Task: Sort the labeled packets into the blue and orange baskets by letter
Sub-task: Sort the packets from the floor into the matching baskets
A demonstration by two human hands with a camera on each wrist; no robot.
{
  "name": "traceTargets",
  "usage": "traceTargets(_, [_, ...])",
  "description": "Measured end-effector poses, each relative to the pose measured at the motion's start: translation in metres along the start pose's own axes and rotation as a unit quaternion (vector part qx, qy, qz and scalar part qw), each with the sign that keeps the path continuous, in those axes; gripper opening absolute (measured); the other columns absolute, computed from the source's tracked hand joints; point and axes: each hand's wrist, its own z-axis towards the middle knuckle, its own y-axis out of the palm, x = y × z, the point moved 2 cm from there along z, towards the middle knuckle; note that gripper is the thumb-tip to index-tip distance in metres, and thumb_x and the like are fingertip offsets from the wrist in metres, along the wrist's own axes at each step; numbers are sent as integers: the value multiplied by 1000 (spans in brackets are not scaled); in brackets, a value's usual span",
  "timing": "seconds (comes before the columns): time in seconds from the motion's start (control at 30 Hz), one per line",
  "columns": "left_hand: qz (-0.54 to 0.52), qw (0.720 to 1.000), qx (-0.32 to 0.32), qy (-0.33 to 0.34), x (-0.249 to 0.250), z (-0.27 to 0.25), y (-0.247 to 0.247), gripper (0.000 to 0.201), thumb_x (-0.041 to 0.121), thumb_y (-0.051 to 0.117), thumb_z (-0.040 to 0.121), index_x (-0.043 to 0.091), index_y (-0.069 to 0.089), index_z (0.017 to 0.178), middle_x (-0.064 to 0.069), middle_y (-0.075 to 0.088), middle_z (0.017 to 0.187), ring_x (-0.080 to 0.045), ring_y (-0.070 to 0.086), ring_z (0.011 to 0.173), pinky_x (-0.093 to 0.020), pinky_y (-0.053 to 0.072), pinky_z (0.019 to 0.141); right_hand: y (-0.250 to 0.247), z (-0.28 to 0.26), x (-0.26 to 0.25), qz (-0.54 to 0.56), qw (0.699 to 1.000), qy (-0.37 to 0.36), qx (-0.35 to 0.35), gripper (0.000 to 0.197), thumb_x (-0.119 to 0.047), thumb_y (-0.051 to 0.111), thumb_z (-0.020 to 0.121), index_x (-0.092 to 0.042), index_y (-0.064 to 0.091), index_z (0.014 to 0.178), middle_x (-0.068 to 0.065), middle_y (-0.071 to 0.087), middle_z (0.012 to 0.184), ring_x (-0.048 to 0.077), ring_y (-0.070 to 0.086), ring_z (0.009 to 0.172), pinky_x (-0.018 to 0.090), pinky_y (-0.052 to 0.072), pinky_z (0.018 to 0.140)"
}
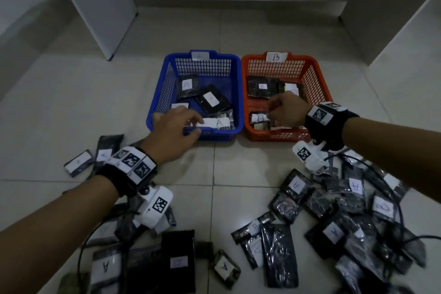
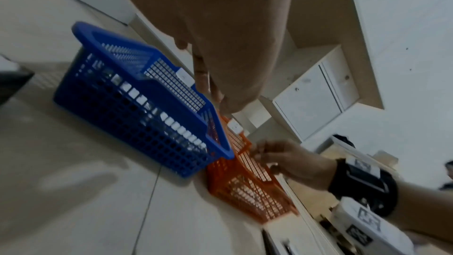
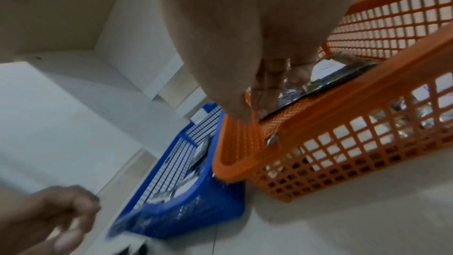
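A blue basket [image 1: 216, 135] with a white tag stands left of an orange basket [image 1: 281, 137] tagged B. Several dark packets marked A lie in the blue one, one of them, the A packet [image 1: 218, 123], against its front wall. My left hand [image 1: 192, 124] hovers over that basket's front left corner, fingers relaxed and holding nothing, fingertips beside the A packet's white label. My right hand [image 1: 278, 108] is over the orange basket with loosely curled, empty fingers, above a B packet [image 1: 260, 118]. Another B packet [image 1: 262, 86] lies further back.
Loose labeled packets lie in a pile on the tiled floor at the near right [image 1: 346, 210] and another at the near left [image 1: 148, 262], with black cables across them. White cabinet panels stand at the far left [image 1: 100, 7] and far right [image 1: 393, 19].
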Motion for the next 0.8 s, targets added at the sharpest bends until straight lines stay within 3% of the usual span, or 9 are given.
traceTargets(0.07, [-73, 995, -50, 43, 14, -15, 14, 13, 33, 59, 88, 31, 64, 100, 13, 63, 92, -7, 62, 85, -44, 50, 83, 4, -20, -10, 24, 998, -33, 51, 13, -12, 67, 87, -25, 64, 85, -6, 67, 87, 13, 63, 80, 30, 54, 79])
traceTargets(0.13, [-112, 982, -137, 61, 28, -32, 30, 12, 28, 63, 90, 28, 65, 102, 13, 64, 90, -7, 62, 82, -38, 55, 75, 20, -46, -20, 12, 994, -101, 50, 11, -13, 66, 89, -24, 67, 90, -11, 64, 85, 8, 61, 76, 28, 53, 72])
traceTargets(0.2, [-97, 964, -238, 67, 38, -52, 51, 16, 34, 64, 90, 30, 64, 106, 15, 63, 94, -4, 59, 84, -35, 54, 78, 48, -76, -25, -36, 984, -164, -53, 11, -16, 65, 90, -21, 70, 99, -10, 64, 91, 9, 61, 79, 28, 51, 73])
traceTargets(0.3, [-36, 937, -334, 89, 55, -82, 81, 25, 43, 61, 89, 33, 61, 112, 14, 62, 106, -6, 56, 92, -30, 51, 82, 93, -118, -18, -128, 942, -156, -270, 21, -30, 64, 88, -24, 71, 106, -8, 68, 102, 12, 63, 86, 29, 52, 78])
traceTargets(0.4, [-4, 931, -353, 90, 68, -111, 106, 32, 49, 58, 91, 31, 57, 117, 11, 62, 111, -7, 55, 95, -25, 42, 74, 113, -146, -15, -207, 895, -205, -338, 38, -47, 65, 77, -26, 68, 107, -3, 67, 107, 23, 64, 94, 37, 55, 83])
traceTargets(0.53, [71, 935, -323, 125, 88, -128, 122, 31, 53, 56, 91, 25, 58, 105, 4, 62, 104, -17, 58, 92, -27, 34, 70, 116, -170, -12, -297, 859, -272, -316, 71, -60, 81, 66, -27, 55, 123, -2, 63, 116, 21, 56, 108, 39, 43, 95])
traceTargets(0.6, [73, 936, -321, 127, 92, -128, 122, 28, 49, 59, 90, 23, 55, 98, 2, 63, 101, -18, 59, 88, -27, 33, 68, 123, -180, -8, -341, 841, -293, -300, 84, -57, 83, 64, -23, 45, 131, 3, 61, 118, 25, 54, 109, 42, 38, 95])
traceTargets(0.67, [41, 936, -334, 99, 89, -126, 122, 26, 43, 62, 90, 21, 56, 103, 2, 64, 101, -17, 59, 87, -26, 35, 66, 127, -185, -5, -344, 846, -284, -292, 89, -52, 84, 67, -20, 38, 136, 7, 61, 119, 28, 55, 109, 43, 37, 96])
traceTargets(0.8, [-16, 923, -381, 48, 80, -123, 121, 24, 29, 59, 93, 22, 58, 115, 6, 50, 99, -11, 49, 90, -24, 38, 74, 125, -188, 0, -296, 877, -259, -277, 71, -47, 82, 73, -26, 45, 130, 4, 63, 115, 27, 58, 105, 41, 37, 97])
